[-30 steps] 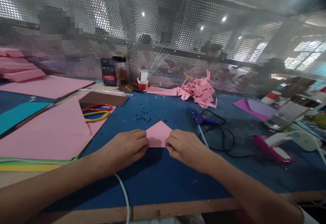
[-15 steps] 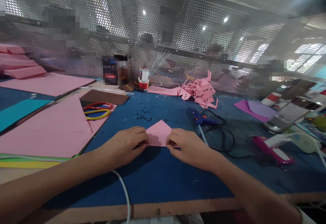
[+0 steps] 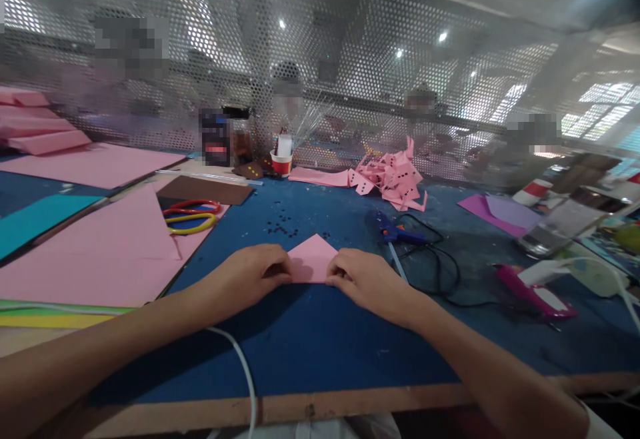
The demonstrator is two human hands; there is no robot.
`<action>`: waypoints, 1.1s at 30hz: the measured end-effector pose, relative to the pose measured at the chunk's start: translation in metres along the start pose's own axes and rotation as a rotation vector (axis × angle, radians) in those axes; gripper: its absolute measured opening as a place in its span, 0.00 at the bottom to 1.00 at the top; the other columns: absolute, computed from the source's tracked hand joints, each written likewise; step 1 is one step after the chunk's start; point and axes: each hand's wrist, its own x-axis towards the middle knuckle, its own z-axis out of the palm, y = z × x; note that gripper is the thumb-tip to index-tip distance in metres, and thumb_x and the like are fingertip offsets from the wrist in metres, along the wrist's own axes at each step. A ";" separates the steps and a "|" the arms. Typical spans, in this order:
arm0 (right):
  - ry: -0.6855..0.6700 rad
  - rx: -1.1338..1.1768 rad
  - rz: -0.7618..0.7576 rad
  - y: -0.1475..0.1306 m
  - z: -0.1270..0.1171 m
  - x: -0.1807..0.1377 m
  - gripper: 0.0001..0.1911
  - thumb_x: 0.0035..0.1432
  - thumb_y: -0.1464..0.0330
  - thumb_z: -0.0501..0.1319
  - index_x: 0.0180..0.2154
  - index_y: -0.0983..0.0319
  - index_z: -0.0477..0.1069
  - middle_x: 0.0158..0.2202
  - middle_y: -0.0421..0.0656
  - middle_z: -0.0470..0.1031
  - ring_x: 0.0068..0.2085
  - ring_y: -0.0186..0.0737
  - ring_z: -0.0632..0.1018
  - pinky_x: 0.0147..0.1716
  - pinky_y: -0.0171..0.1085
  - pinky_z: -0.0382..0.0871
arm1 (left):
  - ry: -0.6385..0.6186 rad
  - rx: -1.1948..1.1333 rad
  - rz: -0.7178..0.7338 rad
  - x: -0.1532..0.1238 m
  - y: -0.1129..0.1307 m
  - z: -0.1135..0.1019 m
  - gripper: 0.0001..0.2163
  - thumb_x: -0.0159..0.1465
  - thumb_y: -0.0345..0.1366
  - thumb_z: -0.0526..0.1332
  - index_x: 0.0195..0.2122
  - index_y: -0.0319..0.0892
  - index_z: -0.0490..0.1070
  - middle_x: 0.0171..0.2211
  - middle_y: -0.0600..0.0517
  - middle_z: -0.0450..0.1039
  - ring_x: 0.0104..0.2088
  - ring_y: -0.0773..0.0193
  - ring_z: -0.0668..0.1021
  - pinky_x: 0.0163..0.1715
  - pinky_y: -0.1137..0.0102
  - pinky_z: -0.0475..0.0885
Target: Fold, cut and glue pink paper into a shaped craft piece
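Note:
A small pink folded paper triangle lies on the blue table mat in front of me, its tip pointing away. My left hand curls over its left corner, fingertips pinching the edge. My right hand pinches the right corner the same way. Both hands rest low on the mat and cover the paper's bottom corners.
Large pink sheets and red and yellow scissors lie to the left. A blue glue gun with a black cord sits right of my hands, a pink glue gun farther right. Pink paper scraps and a small cup stand before a perforated metal screen.
Both hands have slid slightly away from me along the paper's lower edge and closer together. The visible part of the triangle is smaller.

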 end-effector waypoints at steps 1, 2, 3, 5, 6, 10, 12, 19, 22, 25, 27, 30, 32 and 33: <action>-0.005 0.008 0.016 0.000 0.000 0.000 0.05 0.66 0.69 0.62 0.38 0.62 0.76 0.38 0.42 0.78 0.38 0.37 0.75 0.38 0.35 0.62 | 0.001 -0.006 -0.008 0.000 0.001 -0.001 0.05 0.66 0.36 0.60 0.37 0.45 0.75 0.34 0.54 0.77 0.35 0.63 0.77 0.35 0.71 0.67; -0.009 0.018 0.033 -0.001 0.000 0.001 0.05 0.66 0.70 0.62 0.38 0.62 0.76 0.38 0.42 0.78 0.38 0.37 0.75 0.38 0.35 0.63 | 0.001 -0.007 -0.013 0.000 0.002 -0.001 0.04 0.66 0.36 0.60 0.36 0.45 0.75 0.33 0.54 0.77 0.34 0.63 0.77 0.35 0.71 0.67; -0.011 0.028 0.051 -0.001 0.000 0.001 0.04 0.66 0.70 0.62 0.38 0.62 0.76 0.38 0.42 0.78 0.38 0.36 0.75 0.38 0.35 0.63 | 0.002 -0.006 -0.016 0.000 0.002 -0.002 0.04 0.66 0.36 0.60 0.36 0.45 0.75 0.33 0.54 0.77 0.33 0.64 0.77 0.34 0.71 0.67; -0.008 0.048 0.074 -0.001 0.001 0.001 0.04 0.65 0.70 0.62 0.38 0.62 0.76 0.38 0.42 0.78 0.38 0.36 0.75 0.38 0.34 0.63 | 0.003 0.002 -0.016 0.000 0.002 -0.002 0.05 0.66 0.36 0.60 0.36 0.44 0.74 0.33 0.54 0.76 0.33 0.64 0.76 0.34 0.72 0.66; -0.003 0.055 0.080 0.000 0.001 0.002 0.04 0.65 0.70 0.63 0.38 0.62 0.76 0.38 0.42 0.78 0.37 0.36 0.75 0.37 0.34 0.63 | 0.002 0.007 -0.017 0.000 0.002 -0.002 0.05 0.66 0.36 0.60 0.36 0.44 0.74 0.33 0.54 0.76 0.33 0.64 0.76 0.34 0.72 0.66; 0.011 0.077 0.110 0.002 0.004 0.002 0.03 0.64 0.69 0.64 0.38 0.62 0.76 0.37 0.41 0.77 0.37 0.35 0.75 0.36 0.34 0.63 | -0.005 0.012 -0.029 0.001 0.003 -0.002 0.04 0.66 0.37 0.61 0.35 0.44 0.74 0.33 0.55 0.76 0.33 0.64 0.76 0.34 0.72 0.66; 0.013 0.089 0.127 0.003 0.004 0.002 0.04 0.63 0.68 0.64 0.38 0.62 0.76 0.36 0.41 0.77 0.36 0.36 0.75 0.35 0.34 0.63 | -0.008 0.005 -0.032 0.002 0.004 -0.003 0.04 0.66 0.36 0.61 0.35 0.44 0.74 0.33 0.54 0.76 0.33 0.64 0.76 0.34 0.72 0.66; 0.019 0.097 0.118 0.003 0.003 0.002 0.03 0.63 0.68 0.65 0.37 0.62 0.76 0.36 0.41 0.78 0.36 0.35 0.75 0.36 0.34 0.63 | -0.019 0.011 -0.040 0.001 0.005 -0.006 0.05 0.65 0.37 0.60 0.35 0.44 0.74 0.33 0.54 0.76 0.33 0.63 0.76 0.34 0.71 0.66; 0.024 0.102 0.120 0.003 0.003 0.002 0.03 0.63 0.69 0.64 0.37 0.62 0.76 0.36 0.41 0.78 0.35 0.35 0.75 0.35 0.34 0.63 | -0.035 0.009 -0.061 0.000 0.005 -0.009 0.06 0.65 0.38 0.60 0.35 0.44 0.74 0.33 0.54 0.77 0.33 0.63 0.76 0.34 0.71 0.65; 0.019 0.110 0.129 0.003 0.002 0.002 0.03 0.62 0.69 0.64 0.37 0.62 0.76 0.36 0.41 0.78 0.35 0.35 0.75 0.34 0.33 0.62 | -0.054 -0.001 -0.107 0.001 0.004 -0.013 0.06 0.63 0.40 0.61 0.34 0.45 0.75 0.32 0.55 0.77 0.32 0.62 0.76 0.33 0.71 0.65; 0.011 0.112 0.135 0.002 0.002 0.002 0.03 0.62 0.69 0.64 0.37 0.62 0.76 0.36 0.41 0.78 0.34 0.34 0.75 0.34 0.33 0.62 | -0.071 -0.018 -0.135 0.001 0.003 -0.015 0.07 0.62 0.41 0.62 0.33 0.45 0.76 0.31 0.55 0.78 0.32 0.62 0.77 0.32 0.71 0.66; 0.005 0.115 0.139 0.002 0.001 0.002 0.03 0.63 0.69 0.64 0.37 0.62 0.76 0.36 0.41 0.78 0.35 0.35 0.75 0.35 0.33 0.62 | -0.098 -0.047 -0.155 0.002 0.000 -0.018 0.07 0.61 0.43 0.63 0.33 0.46 0.77 0.30 0.56 0.79 0.32 0.61 0.78 0.32 0.71 0.66; 0.007 0.117 0.142 0.003 0.001 0.002 0.03 0.62 0.69 0.64 0.37 0.62 0.76 0.36 0.41 0.78 0.35 0.35 0.75 0.35 0.33 0.62 | -0.109 -0.055 -0.173 0.001 -0.001 -0.020 0.08 0.60 0.43 0.63 0.33 0.46 0.77 0.31 0.56 0.80 0.32 0.61 0.78 0.32 0.71 0.66; 0.009 0.118 0.142 0.003 0.001 0.003 0.03 0.62 0.69 0.64 0.37 0.62 0.76 0.36 0.41 0.78 0.35 0.35 0.75 0.34 0.33 0.62 | -0.112 -0.059 -0.181 0.001 -0.001 -0.021 0.08 0.60 0.43 0.64 0.33 0.46 0.77 0.30 0.56 0.80 0.32 0.61 0.78 0.32 0.71 0.66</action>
